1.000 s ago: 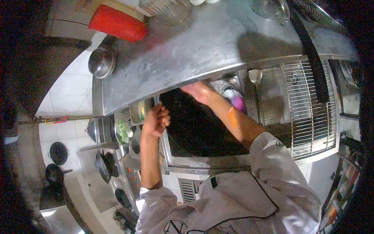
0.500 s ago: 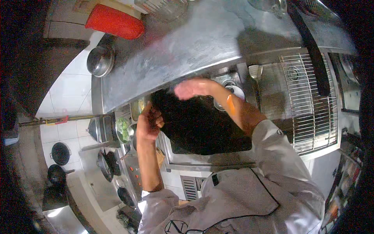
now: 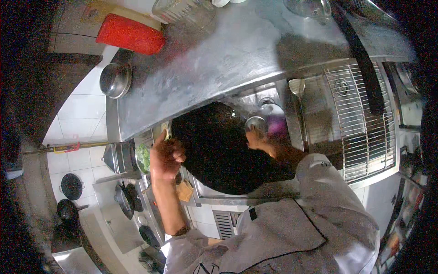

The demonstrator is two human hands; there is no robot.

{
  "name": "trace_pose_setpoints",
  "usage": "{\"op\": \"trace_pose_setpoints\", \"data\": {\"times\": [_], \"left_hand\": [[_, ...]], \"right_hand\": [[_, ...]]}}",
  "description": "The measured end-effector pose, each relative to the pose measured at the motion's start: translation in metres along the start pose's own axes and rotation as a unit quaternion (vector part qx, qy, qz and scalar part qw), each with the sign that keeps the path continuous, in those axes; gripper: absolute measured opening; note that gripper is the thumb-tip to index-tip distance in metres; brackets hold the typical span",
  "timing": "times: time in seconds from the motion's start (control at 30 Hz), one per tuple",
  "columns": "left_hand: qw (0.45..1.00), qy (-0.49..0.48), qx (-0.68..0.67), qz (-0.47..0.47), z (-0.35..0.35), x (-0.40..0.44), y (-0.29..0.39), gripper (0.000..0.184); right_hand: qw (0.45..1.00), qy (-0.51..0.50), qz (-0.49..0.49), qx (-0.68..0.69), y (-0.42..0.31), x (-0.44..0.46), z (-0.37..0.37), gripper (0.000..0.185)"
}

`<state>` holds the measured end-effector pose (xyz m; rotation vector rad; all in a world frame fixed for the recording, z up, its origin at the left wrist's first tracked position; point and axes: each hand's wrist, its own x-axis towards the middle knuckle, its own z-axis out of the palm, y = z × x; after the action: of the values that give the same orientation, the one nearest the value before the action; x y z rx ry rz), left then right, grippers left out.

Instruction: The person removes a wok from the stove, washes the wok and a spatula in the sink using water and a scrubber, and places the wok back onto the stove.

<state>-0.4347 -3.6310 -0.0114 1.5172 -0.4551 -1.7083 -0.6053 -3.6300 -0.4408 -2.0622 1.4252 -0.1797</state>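
Note:
A large, round, black wok [image 3: 214,153] sits over the stove in front of me, its inside too dark to make out. My left hand [image 3: 167,156] is at its left edge, fingers curled and thumb pointing up; whether the fingers grip the wok is hidden. On the wok's right, my right hand [image 3: 258,139] has its fingers at the near rim of a small round metal bowl [image 3: 256,123], seemingly pinching it. Behind that bowl is a white container [image 3: 272,109], partly under a purple tint of light.
A steel shelf [image 3: 214,59] spans the far side, holding a red container [image 3: 130,34], a metal bowl [image 3: 115,80] and a glass jar [image 3: 182,11]. A spatula [image 3: 297,86] and wire rack [image 3: 360,123] lie right. Green vegetables [image 3: 143,157] sit left.
My right hand has come back from over the wok's far side to the metal bowl at right. My left hand has shifted slightly left and nearer me, and the wok's outline looks rounder.

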Motion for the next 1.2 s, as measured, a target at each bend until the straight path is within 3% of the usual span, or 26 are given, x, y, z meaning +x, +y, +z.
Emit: {"op": "trace_pose_setpoints", "data": {"times": [0.07, 0.13, 0.2, 0.27, 0.3, 0.37, 0.4, 0.47, 0.6, 0.67, 0.77, 0.8, 0.83, 0.87, 0.9, 0.93, 0.97, 1.0, 1.07, 1.1, 1.13, 1.17, 1.2], "left_hand": [[1.0, 0.017, -0.014, -0.004, 0.006, -0.012, 0.004, 0.038], [0.999, -0.021, -0.034, -0.019, -0.013, -0.012, 0.004, 0.038], [0.999, 0.034, -0.02, -0.002, -0.017, -0.016, 0.002, 0.038], [0.998, 0.055, -0.028, -0.015, -0.026, -0.016, 0.0, 0.038], [0.996, 0.065, -0.055, -0.015, -0.035, -0.012, -0.002, 0.039], [0.992, 0.086, -0.086, -0.012, -0.047, -0.016, -0.002, 0.04], [0.992, 0.094, -0.084, -0.015, -0.047, -0.013, -0.001, 0.04], [0.991, 0.101, -0.086, -0.017, -0.05, -0.012, 0.0, 0.041], [0.992, 0.078, -0.098, -0.027, -0.05, -0.013, -0.001, 0.04], [0.992, 0.094, -0.078, -0.021, -0.045, -0.014, -0.001, 0.04], [0.986, 0.148, -0.073, -0.01, -0.038, -0.013, -0.003, 0.037], [0.986, 0.153, -0.058, 0.009, -0.036, -0.013, -0.006, 0.035], [0.986, 0.158, -0.042, 0.029, -0.033, -0.011, -0.008, 0.033], [0.986, 0.157, -0.04, 0.029, -0.032, -0.006, -0.009, 0.033], [0.989, 0.145, -0.005, 0.037, -0.033, 0.003, -0.011, 0.031], [0.99, 0.132, 0.028, 0.046, -0.03, 0.01, -0.012, 0.03], [0.979, 0.179, 0.026, 0.095, -0.003, 0.005, -0.016, 0.028], [0.979, 0.18, 0.025, 0.096, -0.004, 0.008, -0.014, 0.028], [0.988, 0.136, 0.033, 0.068, -0.021, 0.025, -0.013, 0.025], [0.993, 0.107, 0.012, 0.053, -0.06, 0.057, -0.019, 0.025], [0.993, 0.106, 0.01, 0.055, -0.056, 0.054, -0.02, 0.025], [0.989, 0.124, 0.026, 0.07, -0.049, 0.047, -0.021, 0.025], [0.986, 0.138, 0.045, 0.083, -0.043, 0.043, -0.023, 0.025]], "right_hand": [[0.974, 0.218, 0.046, -0.042, -0.01, -0.039, -0.003, 0.034], [0.989, 0.125, 0.026, -0.074, 0.013, -0.039, 0.007, 0.026], [0.993, 0.079, 0.016, -0.09, 0.018, -0.037, 0.005, 0.022], [0.942, 0.269, -0.04, -0.199, 0.016, -0.04, 0.001, 0.012], [0.942, 0.269, -0.046, -0.197, 0.012, -0.039, -0.011, 0.012], [0.987, 0.103, 0.086, -0.085, -0.002, -0.033, -0.046, 0.015], [0.982, 0.153, 0.098, 0.057, -0.002, -0.031, -0.05, 0.021], [0.955, 0.115, 0.205, 0.179, -0.001, -0.02, -0.073, 0.028], [0.961, 0.127, 0.183, 0.165, 0.02, -0.027, -0.095, 0.028], [0.976, 0.08, 0.196, 0.057, 0.034, -0.022, -0.084, 0.027], [0.955, 0.248, 0.077, 0.144, 0.06, 0.027, -0.059, 0.012], [0.933, 0.237, 0.073, 0.259, 0.058, 0.047, -0.068, 0.014], [0.843, 0.169, 0.109, 0.499, 0.05, 0.075, -0.079, 0.016], [0.626, 0.107, 0.151, 0.758, 0.041, 0.106, -0.086, 0.018], [0.428, 0.083, 0.173, 0.883, 0.037, 0.138, -0.081, 0.02], [0.488, 0.061, 0.185, 0.851, 0.01, 0.127, -0.109, 0.025], [0.546, 0.037, 0.196, 0.814, -0.019, 0.114, -0.14, 0.03], [0.547, 0.036, 0.195, 0.814, -0.035, 0.091, -0.166, 0.03], [0.576, -0.329, -0.08, 0.744, -0.057, 0.058, -0.205, 0.036], [0.578, -0.332, -0.081, 0.741, -0.062, 0.056, -0.209, 0.036], [0.63, -0.145, 0.02, 0.763, -0.064, 0.053, -0.212, 0.036], [0.648, 0.052, 0.122, 0.75, -0.066, 0.048, -0.213, 0.037], [0.646, 0.059, 0.127, 0.75, -0.066, 0.04, -0.212, 0.037]]}}
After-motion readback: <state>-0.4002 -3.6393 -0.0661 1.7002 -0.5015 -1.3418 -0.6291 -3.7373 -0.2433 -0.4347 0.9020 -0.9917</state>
